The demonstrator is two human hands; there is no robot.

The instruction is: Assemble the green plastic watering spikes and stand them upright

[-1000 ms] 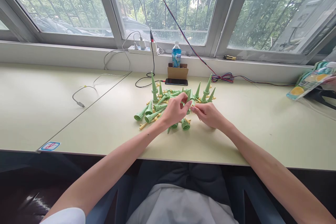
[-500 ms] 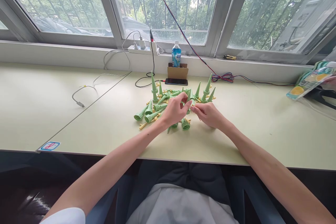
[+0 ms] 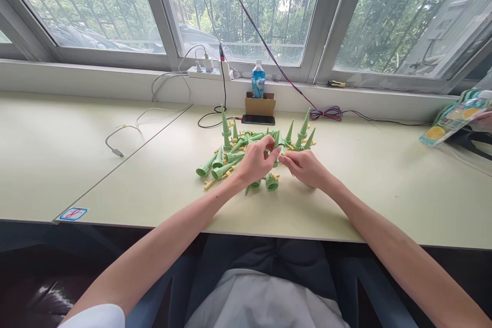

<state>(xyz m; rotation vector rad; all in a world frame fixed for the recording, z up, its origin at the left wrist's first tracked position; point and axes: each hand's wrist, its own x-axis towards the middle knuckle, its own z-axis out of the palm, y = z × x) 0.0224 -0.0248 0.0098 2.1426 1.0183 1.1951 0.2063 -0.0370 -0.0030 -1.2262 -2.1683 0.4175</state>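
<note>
Where the pale green desk (image 3: 154, 189) begins on the left, a red-and-blue sticker (image 3: 74, 213) is seen at its front edge, and a white cable (image 3: 123, 136) is laid loosely across the top behind it. A white power strip (image 3: 209, 67) with plugs in it is set on the window sill. Further right, a pile of green cones (image 3: 221, 161) mixed with small yellow pegs is spread near the middle of the desk. Most are laid on their sides and a few are stood tip up. The left hand (image 3: 255, 162) is held over the near right part of the pile, its fingers curled and closed on a green cone (image 3: 277, 143) raised just above the heap. The right hand (image 3: 305, 168) is brought to it from the other side, thumb and fingertips pinched together at the same cone, though exactly what is gripped between them cannot be told. Behind the hands, a black phone (image 3: 258, 120) is laid flat before a small cardboard box (image 3: 260, 106), and a blue-labelled bottle (image 3: 258, 80) is stood behind the box. Red and blue wires (image 3: 326, 113) are bundled by the sill, and a packet printed with lemon slices (image 3: 451, 122) is seen at the far right.
</note>
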